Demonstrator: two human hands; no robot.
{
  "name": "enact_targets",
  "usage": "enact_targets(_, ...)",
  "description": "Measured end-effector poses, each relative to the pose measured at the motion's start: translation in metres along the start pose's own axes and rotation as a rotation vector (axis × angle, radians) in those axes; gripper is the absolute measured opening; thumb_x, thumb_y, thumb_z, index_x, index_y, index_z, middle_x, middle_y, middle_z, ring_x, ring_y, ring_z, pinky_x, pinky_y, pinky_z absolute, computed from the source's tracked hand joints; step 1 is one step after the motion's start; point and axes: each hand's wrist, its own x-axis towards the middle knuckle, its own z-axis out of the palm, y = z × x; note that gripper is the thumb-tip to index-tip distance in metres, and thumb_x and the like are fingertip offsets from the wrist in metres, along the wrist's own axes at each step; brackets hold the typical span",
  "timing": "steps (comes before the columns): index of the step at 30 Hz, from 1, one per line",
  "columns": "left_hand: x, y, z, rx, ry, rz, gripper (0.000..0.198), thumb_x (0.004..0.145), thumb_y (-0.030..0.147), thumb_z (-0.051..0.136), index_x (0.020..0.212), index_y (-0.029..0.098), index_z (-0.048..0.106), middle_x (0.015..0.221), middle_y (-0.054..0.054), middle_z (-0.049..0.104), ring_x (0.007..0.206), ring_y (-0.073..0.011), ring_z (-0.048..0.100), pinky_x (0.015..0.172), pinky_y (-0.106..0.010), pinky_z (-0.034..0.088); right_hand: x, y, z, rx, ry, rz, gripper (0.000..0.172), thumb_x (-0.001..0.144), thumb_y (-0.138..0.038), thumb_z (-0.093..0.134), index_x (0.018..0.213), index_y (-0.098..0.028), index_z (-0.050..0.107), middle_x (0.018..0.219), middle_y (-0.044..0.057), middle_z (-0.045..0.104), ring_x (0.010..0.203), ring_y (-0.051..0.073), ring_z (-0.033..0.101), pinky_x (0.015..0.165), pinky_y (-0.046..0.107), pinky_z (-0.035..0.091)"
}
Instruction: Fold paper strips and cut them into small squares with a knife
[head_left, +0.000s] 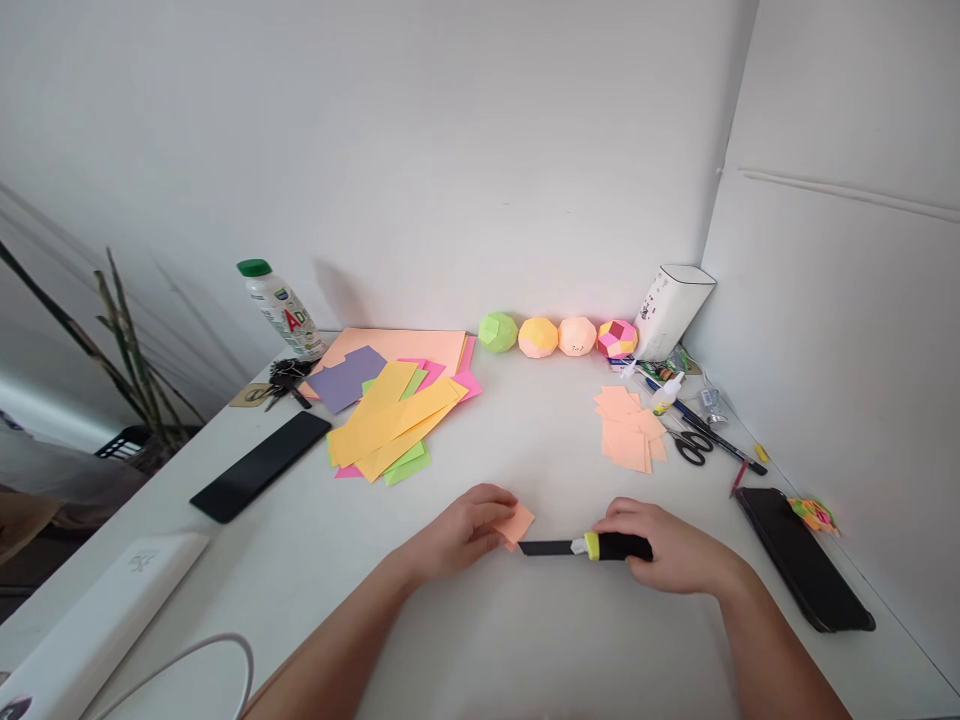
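Observation:
Between the fingers of my left hand [474, 530] is a small peach piece of paper [517, 522], partly hidden by them. My right hand [660, 545] is wrapped round the black handle of a utility knife [592, 546] with a yellow collar. Its long dark blade is extended and points left, the tip close to the paper's lower edge; whether they touch I cannot tell. Beyond my right hand lies a loose pile of peach paper pieces [628, 430].
Yellow, green and pink paper strips [397, 420] lie left of centre, beside a purple piece [347, 379]. Several paper polyhedra [538, 337] line the wall. Scissors [691, 447], a glue bottle [667, 395] and a phone [806, 560] are at right; a bottle [285, 312] stands at left.

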Motion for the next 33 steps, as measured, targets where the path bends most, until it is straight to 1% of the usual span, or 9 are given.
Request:
enact_targets(5, 0.000, 0.003, -0.001, 0.023, 0.002, 0.018, 0.016, 0.088, 0.025, 0.051, 0.082, 0.024, 0.066, 0.114, -0.003, 0.059, 0.112, -0.0213, 0.050, 0.093, -0.032, 0.046, -0.001, 0.001, 0.000, -0.013, -0.004, 0.002, 0.058, 0.065, -0.003, 0.046, 0.113, -0.031, 0.064, 0.106, 0.001, 0.059, 0.093, 0.017, 0.060, 0.081, 0.026, 0.047)
enact_targets(12, 0.000, 0.004, -0.002, 0.009, -0.004, -0.004, 0.018, 0.088, 0.028, 0.051, 0.085, 0.024, 0.068, 0.118, -0.005, 0.058, 0.114, -0.0245, 0.049, 0.093, -0.036, 0.045, 0.000, 0.001, 0.000, -0.021, 0.000, 0.004, 0.059, 0.065, -0.004, 0.047, 0.115, -0.031, 0.064, 0.106, 0.001, 0.060, 0.093, 0.017, 0.060, 0.079, 0.026, 0.048)
enact_targets(16, 0.000, 0.003, -0.001, 0.011, -0.003, 0.002, 0.018, 0.089, 0.030, 0.051, 0.086, 0.025, 0.069, 0.117, -0.004, 0.058, 0.114, -0.0238, 0.049, 0.093, -0.035, 0.046, 0.000, 0.000, 0.001, -0.029, 0.006, 0.006, 0.060, 0.065, -0.003, 0.047, 0.115, -0.031, 0.064, 0.106, 0.001, 0.060, 0.092, 0.017, 0.061, 0.077, 0.025, 0.048)
enact_targets(21, 0.000, 0.005, -0.001, 0.027, 0.000, -0.007, 0.021, 0.089, 0.033, 0.050, 0.082, 0.024, 0.068, 0.114, -0.004, 0.059, 0.113, -0.0246, 0.050, 0.091, -0.035, 0.047, -0.001, -0.001, 0.001, -0.037, 0.004, 0.015, 0.059, 0.065, -0.004, 0.046, 0.114, -0.032, 0.064, 0.106, 0.000, 0.060, 0.091, 0.016, 0.061, 0.077, 0.024, 0.048)
enact_targets(25, 0.000, 0.004, -0.001, 0.044, -0.003, 0.028, 0.020, 0.089, 0.028, 0.050, 0.081, 0.024, 0.067, 0.111, -0.003, 0.059, 0.111, -0.0222, 0.051, 0.092, -0.033, 0.046, -0.001, -0.002, 0.001, -0.044, 0.003, 0.022, 0.060, 0.066, -0.004, 0.046, 0.116, -0.033, 0.063, 0.106, -0.001, 0.060, 0.092, 0.016, 0.060, 0.075, 0.023, 0.048)
enact_targets(27, 0.000, 0.001, 0.000, 0.068, 0.000, 0.044, 0.018, 0.088, 0.023, 0.050, 0.082, 0.025, 0.067, 0.112, -0.002, 0.059, 0.111, -0.0212, 0.051, 0.092, -0.031, 0.045, -0.001, -0.002, 0.001, -0.049, -0.001, 0.026, 0.060, 0.066, -0.004, 0.046, 0.116, -0.033, 0.063, 0.105, -0.001, 0.060, 0.090, 0.016, 0.060, 0.073, 0.023, 0.048)
enact_targets(29, -0.001, -0.004, 0.002, 0.096, 0.011, 0.055, 0.016, 0.085, 0.019, 0.053, 0.088, 0.025, 0.067, 0.116, -0.002, 0.057, 0.113, -0.0219, 0.050, 0.091, -0.031, 0.046, -0.001, -0.003, 0.001, -0.054, 0.000, 0.031, 0.059, 0.066, -0.004, 0.046, 0.115, -0.033, 0.063, 0.104, -0.001, 0.060, 0.089, 0.016, 0.060, 0.073, 0.023, 0.047)
enact_targets(31, -0.001, -0.008, 0.003, 0.119, 0.020, 0.075, 0.020, 0.081, 0.017, 0.055, 0.096, 0.025, 0.066, 0.120, -0.004, 0.055, 0.114, -0.0232, 0.049, 0.090, -0.031, 0.047, -0.002, -0.003, 0.002, -0.058, 0.001, 0.033, 0.059, 0.066, -0.004, 0.047, 0.115, -0.033, 0.063, 0.103, 0.000, 0.059, 0.089, 0.016, 0.060, 0.073, 0.023, 0.047)
enact_targets(33, -0.001, -0.011, 0.005, 0.148, 0.018, 0.101, 0.022, 0.081, 0.018, 0.055, 0.100, 0.025, 0.064, 0.120, -0.005, 0.055, 0.113, -0.0237, 0.049, 0.090, -0.033, 0.047, -0.002, -0.004, 0.002, -0.062, -0.003, 0.037, 0.060, 0.066, -0.004, 0.046, 0.116, -0.033, 0.063, 0.102, 0.000, 0.059, 0.088, 0.016, 0.060, 0.072, 0.023, 0.046)
